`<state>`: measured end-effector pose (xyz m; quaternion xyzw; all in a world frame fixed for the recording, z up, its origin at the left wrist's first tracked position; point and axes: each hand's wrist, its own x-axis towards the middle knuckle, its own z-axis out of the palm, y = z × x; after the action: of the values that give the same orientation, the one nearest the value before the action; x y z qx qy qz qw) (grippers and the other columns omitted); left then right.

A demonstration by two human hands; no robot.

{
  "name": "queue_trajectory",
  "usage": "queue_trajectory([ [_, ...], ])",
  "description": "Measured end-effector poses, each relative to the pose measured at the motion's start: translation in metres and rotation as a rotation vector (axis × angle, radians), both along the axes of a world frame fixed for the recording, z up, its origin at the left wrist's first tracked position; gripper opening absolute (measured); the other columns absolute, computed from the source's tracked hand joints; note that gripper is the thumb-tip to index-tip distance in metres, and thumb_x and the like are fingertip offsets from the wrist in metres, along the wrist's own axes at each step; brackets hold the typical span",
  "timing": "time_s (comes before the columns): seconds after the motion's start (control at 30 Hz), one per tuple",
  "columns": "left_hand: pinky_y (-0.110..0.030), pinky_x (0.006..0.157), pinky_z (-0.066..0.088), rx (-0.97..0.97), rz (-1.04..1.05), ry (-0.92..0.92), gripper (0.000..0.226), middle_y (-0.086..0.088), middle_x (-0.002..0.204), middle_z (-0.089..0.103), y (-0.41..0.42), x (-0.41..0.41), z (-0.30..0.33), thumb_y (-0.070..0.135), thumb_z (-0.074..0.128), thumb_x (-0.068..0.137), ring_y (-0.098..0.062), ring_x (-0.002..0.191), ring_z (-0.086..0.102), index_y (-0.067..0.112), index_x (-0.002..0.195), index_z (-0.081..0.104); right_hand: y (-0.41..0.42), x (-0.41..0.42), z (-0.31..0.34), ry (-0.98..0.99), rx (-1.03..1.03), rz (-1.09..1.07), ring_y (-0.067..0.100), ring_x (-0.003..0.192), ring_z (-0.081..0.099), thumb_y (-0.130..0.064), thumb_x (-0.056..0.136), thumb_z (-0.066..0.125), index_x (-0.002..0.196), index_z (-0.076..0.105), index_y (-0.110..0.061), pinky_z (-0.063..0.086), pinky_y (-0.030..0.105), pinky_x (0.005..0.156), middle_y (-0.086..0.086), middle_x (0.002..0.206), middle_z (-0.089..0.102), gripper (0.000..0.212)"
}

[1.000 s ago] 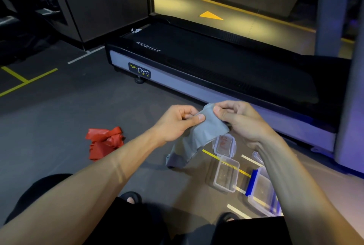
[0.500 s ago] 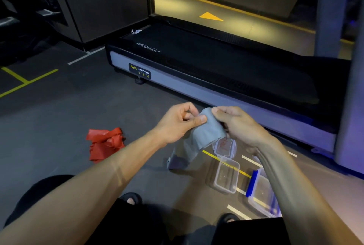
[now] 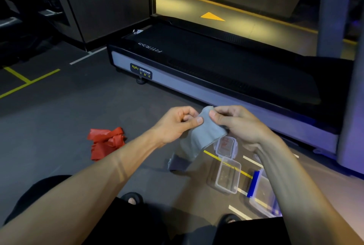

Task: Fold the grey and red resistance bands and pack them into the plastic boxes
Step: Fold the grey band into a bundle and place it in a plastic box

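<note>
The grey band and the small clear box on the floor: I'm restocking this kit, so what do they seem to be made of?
The grey resistance band looks like thin matte rubber or latex, though that is a guess: it drapes limply and creases softly where both hands pinch it. The small clear rectangular box seems to be rigid transparent plastic: the floor's yellow line shows through it, and its rim catches light.

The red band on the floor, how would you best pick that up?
Probably from above, with the left hand, which is nearer. The red band lies crumpled in a loose heap on the floor, so pinch the raised folds near its top middle. Both hands now hold the grey band.
</note>
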<state>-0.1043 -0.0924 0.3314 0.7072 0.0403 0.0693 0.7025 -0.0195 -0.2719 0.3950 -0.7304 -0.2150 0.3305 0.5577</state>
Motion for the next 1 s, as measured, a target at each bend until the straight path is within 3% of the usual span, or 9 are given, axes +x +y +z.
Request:
queue_trajectory([
  [0.1,-0.032,0.060,0.025,-0.005,0.027,-0.005,0.012,-0.002,0.064,0.036,-0.001,0.001,0.001,0.034,0.073,0.087,-0.021,0.066,0.029,0.029,0.077,0.069,0.000,-0.001,0.000,-0.008,0.030,0.004,0.019,0.087,0.067,-0.020,0.099,0.063,0.105,0.075,-0.006,0.051,0.031,0.082,0.015,0.097,0.076,0.019],
  [0.2,-0.033,0.058,0.022,0.007,0.055,-0.011,0.018,0.010,0.056,0.039,-0.001,0.003,0.000,0.022,0.072,0.094,-0.017,0.061,0.028,0.023,0.077,0.067,0.001,0.000,-0.002,-0.013,0.049,-0.041,0.012,0.078,0.069,-0.017,0.100,0.062,0.106,0.072,-0.008,0.054,0.023,0.074,0.005,0.088,0.076,0.014],
  [0.4,-0.034,0.060,0.021,-0.014,0.088,-0.045,0.016,0.010,0.054,0.043,-0.002,0.006,-0.002,0.035,0.074,0.085,-0.025,0.066,0.026,0.023,0.078,0.066,0.003,-0.004,0.000,-0.006,0.023,-0.072,0.014,0.073,0.068,-0.016,0.103,0.057,0.105,0.070,-0.007,0.055,0.027,0.067,0.004,0.082,0.076,0.016],
  [0.53,-0.033,0.057,0.021,-0.015,0.095,-0.043,0.019,0.009,0.054,0.042,-0.003,0.006,-0.002,0.029,0.074,0.088,-0.016,0.059,0.029,0.020,0.077,0.061,0.003,-0.006,-0.002,-0.031,-0.019,-0.055,0.028,0.088,0.062,-0.019,0.107,0.052,0.110,0.069,0.001,0.049,0.042,0.081,0.020,0.095,0.071,0.026],
  [0.73,-0.026,0.051,0.024,-0.001,0.165,-0.074,0.021,-0.005,0.058,0.042,-0.004,0.007,0.003,0.025,0.074,0.093,-0.011,0.054,0.030,0.021,0.077,0.061,0.006,-0.013,0.002,-0.054,-0.045,0.028,0.012,0.083,0.067,-0.027,0.101,0.062,0.113,0.070,-0.016,0.053,0.026,0.068,0.003,0.097,0.076,0.019],
  [0.8,-0.028,0.053,0.024,-0.015,0.144,-0.070,0.020,-0.010,0.062,0.042,-0.004,0.008,0.004,0.034,0.075,0.089,-0.017,0.058,0.031,0.025,0.075,0.063,0.007,-0.011,0.003,-0.078,-0.022,0.012,0.018,0.089,0.068,-0.021,0.099,0.065,0.113,0.071,-0.015,0.051,0.034,0.077,0.009,0.105,0.078,0.016],
  [0.93,-0.019,0.053,0.028,-0.079,0.064,-0.035,0.021,0.011,0.056,0.042,-0.002,0.007,0.004,0.034,0.074,0.088,-0.005,0.055,0.034,0.017,0.083,0.061,0.006,-0.007,0.007,-0.055,0.013,0.004,0.018,0.099,0.072,-0.012,0.098,0.066,0.116,0.072,-0.010,0.052,0.040,0.100,0.012,0.111,0.077,0.020],
  [1.0,-0.027,0.063,0.032,-0.103,0.021,-0.046,0.022,-0.003,0.062,0.041,0.000,0.007,0.003,0.034,0.077,0.089,-0.019,0.063,0.036,0.016,0.088,0.064,0.004,-0.006,0.008,-0.065,0.022,0.010,0.018,0.100,0.070,-0.013,0.098,0.065,0.115,0.074,-0.010,0.051,0.040,0.102,0.013,0.112,0.076,0.019],
])
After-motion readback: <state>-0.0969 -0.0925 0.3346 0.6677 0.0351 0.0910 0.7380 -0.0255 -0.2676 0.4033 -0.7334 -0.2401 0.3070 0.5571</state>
